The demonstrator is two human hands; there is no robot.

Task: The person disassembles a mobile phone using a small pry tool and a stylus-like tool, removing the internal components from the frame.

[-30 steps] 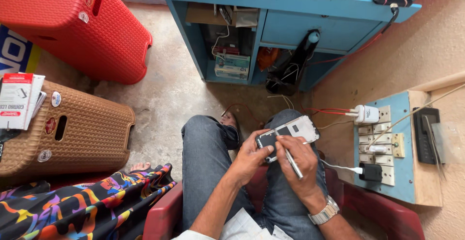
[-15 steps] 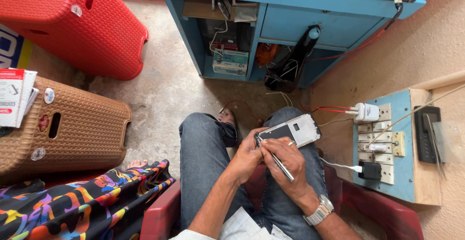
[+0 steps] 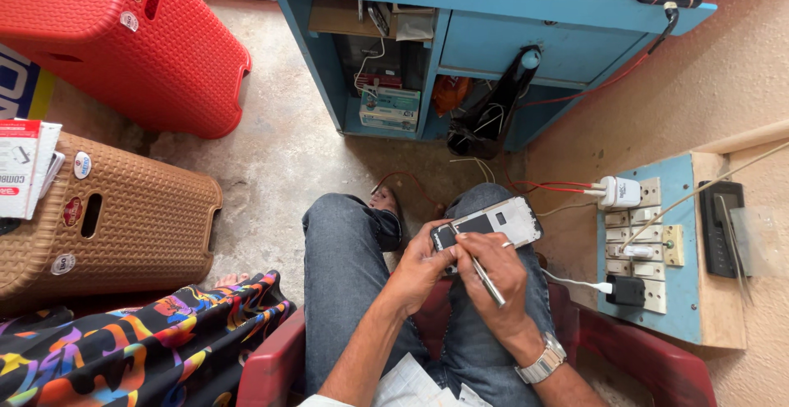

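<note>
Fingers (image 3: 472, 247) of the right hand (image 3: 493, 271) pinched a slim metal tool (image 3: 485, 275) pen-fashion, its tip set against the near end of an opened phone (image 3: 493, 222), while the left hand (image 3: 423, 263) curled its fingers and thumb around the phone's left edge and gripped it. The phone, its back facing up with a pale frame around a dark interior, lay tilted over the person's right knee, at about 1 o'clock from the two hands. A metal wristwatch (image 3: 542, 362) circled the right wrist at 5 o'clock from the phone. Both legs wore grey jeans (image 3: 345, 284), and the person sat in a dark red plastic chair (image 3: 641, 358). At 3 o'clock from the hands, a blue switchboard (image 3: 678, 292) held a white charger (image 3: 618, 191) and a black plug (image 3: 629, 290), with a dark handset (image 3: 719, 226) beside it on the wooden edge. At 12 o'clock stood a blue workbench (image 3: 493, 37), its open shelves crowded with boxes and wires. A red woven plastic stool (image 3: 140, 45) lay tipped at 10 o'clock, a brown woven stool (image 3: 123, 226) at 9 o'clock, and a bright patterned cloth (image 3: 148, 341) at 8 o'clock.
</note>
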